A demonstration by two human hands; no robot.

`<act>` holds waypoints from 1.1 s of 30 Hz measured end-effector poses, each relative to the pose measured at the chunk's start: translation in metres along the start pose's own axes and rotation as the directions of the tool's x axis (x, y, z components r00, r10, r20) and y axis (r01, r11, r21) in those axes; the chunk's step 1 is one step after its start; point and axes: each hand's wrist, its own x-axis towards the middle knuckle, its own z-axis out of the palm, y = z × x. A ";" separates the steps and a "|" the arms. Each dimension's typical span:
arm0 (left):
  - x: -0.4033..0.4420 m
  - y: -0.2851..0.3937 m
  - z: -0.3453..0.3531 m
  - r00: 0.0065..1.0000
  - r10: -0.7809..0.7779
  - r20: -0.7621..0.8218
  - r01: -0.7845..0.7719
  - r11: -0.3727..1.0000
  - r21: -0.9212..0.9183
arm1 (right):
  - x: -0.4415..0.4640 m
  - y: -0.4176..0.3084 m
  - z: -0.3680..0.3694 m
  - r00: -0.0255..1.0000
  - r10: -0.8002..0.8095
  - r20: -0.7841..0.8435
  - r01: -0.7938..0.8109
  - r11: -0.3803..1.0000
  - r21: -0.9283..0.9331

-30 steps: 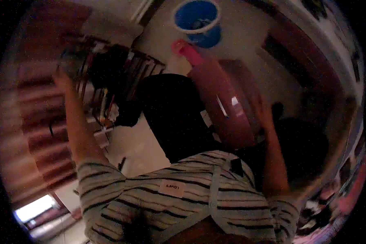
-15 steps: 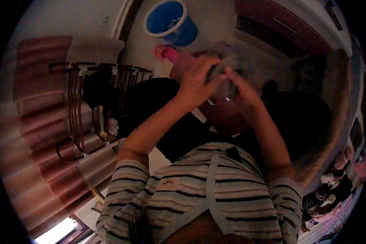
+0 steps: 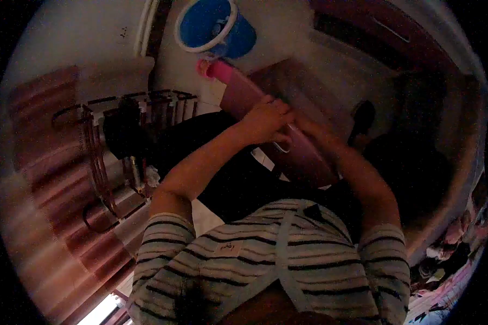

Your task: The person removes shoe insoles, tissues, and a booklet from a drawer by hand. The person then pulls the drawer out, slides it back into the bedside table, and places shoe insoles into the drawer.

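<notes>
Mauve-pink, smooth and flat-sided, a long panel with a pale curved handle (image 3: 306,165) sits in front of the person's striped shirt (image 3: 255,254), between two black-clothed legs. Its long axis slants, the far end pointing up-left toward a round blue bucket with a white rim (image 3: 244,40), the near end down-right by the right forearm. The left hand (image 3: 267,120) lies across the upper edge with bent fingers, just above the handle; the right hand (image 3: 317,135) meets it along that edge, partly hidden. Whether either one grips is too dark to tell. A bright pink object (image 3: 220,70) overlaps the far end in view. Bare pale floor (image 3: 279,35) opens beyond, between bucket and dark red cabinet (image 3: 371,27); leftward, a brown-tubed rack (image 3: 97,157) borders the black-clothed leg.
</notes>
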 end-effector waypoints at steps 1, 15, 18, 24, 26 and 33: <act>-0.002 -0.003 0.003 0.998 0.028 -0.048 -0.030 0.999 -0.043 | 0.000 -0.007 0.004 1.000 -0.002 -0.007 0.002 0.999 0.050; 0.005 0.002 0.009 0.999 0.045 0.020 -0.043 0.996 -0.076 | 0.102 0.014 0.003 0.995 0.021 -0.094 0.001 0.974 0.225; 0.006 0.004 0.017 0.996 0.056 -0.070 -0.064 0.991 -0.114 | 0.094 0.011 0.018 0.998 0.009 -0.067 0.007 0.973 0.233; 0.012 0.006 0.019 0.997 0.033 0.073 -0.025 0.994 -0.105 | 0.112 0.009 0.021 0.992 0.046 -0.120 0.005 0.919 0.394; 0.011 0.003 0.016 0.993 0.025 0.112 -0.015 0.996 -0.086 | 0.106 0.003 0.003 0.975 0.215 -0.054 -0.120 0.717 0.687; 0.009 0.002 0.020 0.998 0.051 0.031 -0.049 0.997 -0.054 | 0.089 0.010 -0.060 0.931 0.363 -0.041 -0.299 0.821 0.486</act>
